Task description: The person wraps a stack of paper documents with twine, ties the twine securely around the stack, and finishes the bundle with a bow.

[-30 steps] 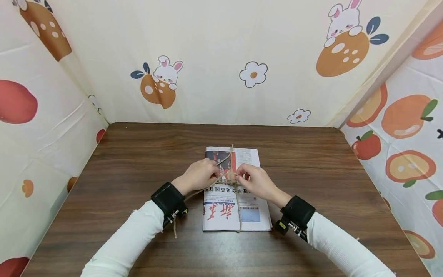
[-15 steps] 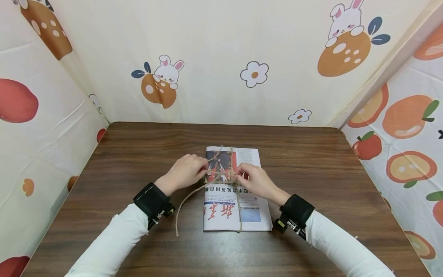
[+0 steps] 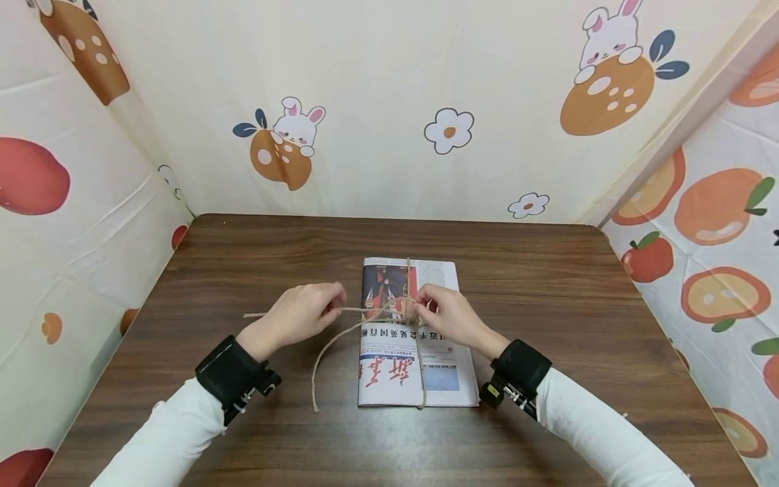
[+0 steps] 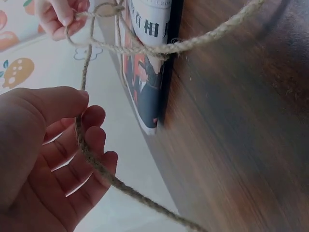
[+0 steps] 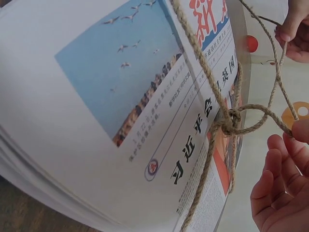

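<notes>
A folded stack of newspapers (image 3: 389,372) lies on the table, with twine (image 5: 205,67) crossing it both ways and knotted near its middle. My left hand (image 3: 298,314), left of the stack, pinches one twine end between thumb and forefinger; the strand runs taut toward the knot, and its tail sticks out past the wrist. Above the stack, my right hand (image 3: 447,314) pinches a loop of twine (image 5: 260,113) beside the knot (image 5: 231,121). In the left wrist view the twine passes under the left thumb (image 4: 72,99). Another loose tail (image 3: 316,379) curves down onto the table.
The brown wooden table (image 3: 517,270) extends around the stack. Behind it hangs a cream curtain (image 3: 377,81) with rabbits and flowers, and fruit-printed cloth (image 3: 724,325) stands along the right side. A black camera band (image 3: 228,372) is on each wrist.
My left hand has moved left, away from the stack, drawing the twine end out straight. The other tail has come free onto the table. My right hand has stayed almost in place.
</notes>
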{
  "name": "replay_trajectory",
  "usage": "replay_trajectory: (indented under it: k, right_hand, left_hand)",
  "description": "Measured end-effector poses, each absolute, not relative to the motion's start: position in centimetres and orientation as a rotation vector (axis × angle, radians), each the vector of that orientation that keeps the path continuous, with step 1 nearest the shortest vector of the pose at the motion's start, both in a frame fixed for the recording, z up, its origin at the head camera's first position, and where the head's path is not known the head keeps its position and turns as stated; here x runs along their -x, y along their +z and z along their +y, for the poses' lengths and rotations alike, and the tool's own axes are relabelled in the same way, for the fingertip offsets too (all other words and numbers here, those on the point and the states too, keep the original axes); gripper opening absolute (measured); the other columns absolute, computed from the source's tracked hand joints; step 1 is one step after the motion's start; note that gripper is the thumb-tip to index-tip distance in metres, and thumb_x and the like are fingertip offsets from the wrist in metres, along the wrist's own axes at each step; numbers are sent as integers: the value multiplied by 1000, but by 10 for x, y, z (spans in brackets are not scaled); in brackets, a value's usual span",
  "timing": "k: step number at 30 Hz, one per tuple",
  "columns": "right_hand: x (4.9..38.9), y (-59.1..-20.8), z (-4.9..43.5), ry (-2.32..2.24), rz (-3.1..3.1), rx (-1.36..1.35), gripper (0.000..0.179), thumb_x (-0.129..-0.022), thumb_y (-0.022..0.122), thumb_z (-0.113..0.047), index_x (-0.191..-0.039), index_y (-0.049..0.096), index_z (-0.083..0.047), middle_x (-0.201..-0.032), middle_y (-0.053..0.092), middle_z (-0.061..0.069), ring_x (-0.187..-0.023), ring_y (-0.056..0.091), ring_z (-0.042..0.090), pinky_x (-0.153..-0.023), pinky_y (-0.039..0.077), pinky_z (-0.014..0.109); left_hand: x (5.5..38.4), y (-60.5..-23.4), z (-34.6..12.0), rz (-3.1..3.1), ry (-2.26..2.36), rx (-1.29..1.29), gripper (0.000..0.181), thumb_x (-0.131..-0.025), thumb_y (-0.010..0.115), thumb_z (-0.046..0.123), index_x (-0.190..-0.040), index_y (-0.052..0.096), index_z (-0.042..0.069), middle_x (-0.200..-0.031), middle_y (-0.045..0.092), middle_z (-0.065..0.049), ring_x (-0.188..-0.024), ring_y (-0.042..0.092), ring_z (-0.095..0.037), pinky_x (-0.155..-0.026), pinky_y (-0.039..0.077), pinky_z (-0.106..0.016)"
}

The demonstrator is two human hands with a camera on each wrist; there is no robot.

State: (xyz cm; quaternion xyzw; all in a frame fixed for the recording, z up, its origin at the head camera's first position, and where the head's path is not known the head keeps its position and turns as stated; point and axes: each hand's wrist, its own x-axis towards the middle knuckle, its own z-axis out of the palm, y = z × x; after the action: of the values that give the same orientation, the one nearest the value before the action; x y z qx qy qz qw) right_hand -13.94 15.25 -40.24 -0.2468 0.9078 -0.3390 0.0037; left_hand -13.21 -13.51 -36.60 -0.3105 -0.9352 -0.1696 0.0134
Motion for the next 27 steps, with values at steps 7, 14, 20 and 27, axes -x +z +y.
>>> replay_trajectory:
  k: [7,14,20,27]
  right_hand:
    - [139,-401,149,-1068,2821,817,6,-89,58,-15,-84,58,-18,-75,56,-9,-64,49,7,-57,39,22]
    - [139,-401,146,-1072,2813,830,6,-89,58,-16,-84,59,-19,-75,56,-9,-64,49,7,-57,39,22]
    - [140,-402,144,-1070,2805,860,6,-88,59,-16,-83,59,-18,-73,56,-9,-63,49,7,-57,40,22]
    - [140,-401,142,-1068,2800,871,5,-88,60,-17,-84,59,-18,-73,54,-8,-63,48,7,-56,39,22]
  left_hand:
    - [120,-357,-130,-2962,-541,977,12,-83,64,13,-79,53,17,-65,47,10,-53,42,-4,-47,33,-21]
    - [111,-359,-120,-2997,-603,1004,16,-83,64,12,-75,51,19,-62,45,11,-52,41,-3,-45,32,-20]
    - [105,-367,-115,-3027,-713,1014,16,-82,64,12,-73,53,20,-61,46,11,-53,41,-2,-47,33,-18]
    - [99,-371,-107,-3088,-888,1009,3,-85,60,13,-85,61,15,-70,56,10,-58,48,-1,-53,40,-20]
